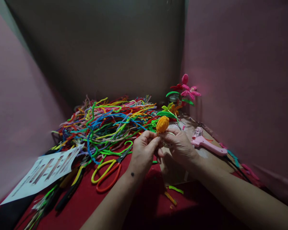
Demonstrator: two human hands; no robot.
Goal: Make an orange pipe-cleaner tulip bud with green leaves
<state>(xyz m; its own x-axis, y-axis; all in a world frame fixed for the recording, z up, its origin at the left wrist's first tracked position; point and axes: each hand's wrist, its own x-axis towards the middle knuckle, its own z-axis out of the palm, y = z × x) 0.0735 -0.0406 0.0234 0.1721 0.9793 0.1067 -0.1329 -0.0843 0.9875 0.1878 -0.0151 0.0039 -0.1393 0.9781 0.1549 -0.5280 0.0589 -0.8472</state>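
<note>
In the head view, a person's left hand (143,148) and right hand (180,145) pinch the base of a fuzzy orange bud (162,124), raised near a heap of pipe cleaners (110,123). The bud's rounded head looks shaped; work at its base, partly hidden, appears unfinished. A pink flower (191,92), seemingly complete, stands beyond.

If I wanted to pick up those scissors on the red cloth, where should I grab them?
Probably by the yellow loop and red-orange loop, coming from the wearer's side. The scissors lie with both loops toward the wearer, while the dark blades point away, toward the heap of fuzzy stems. The left hand, fingertips at the orange bud, is the nearer hand.
</note>
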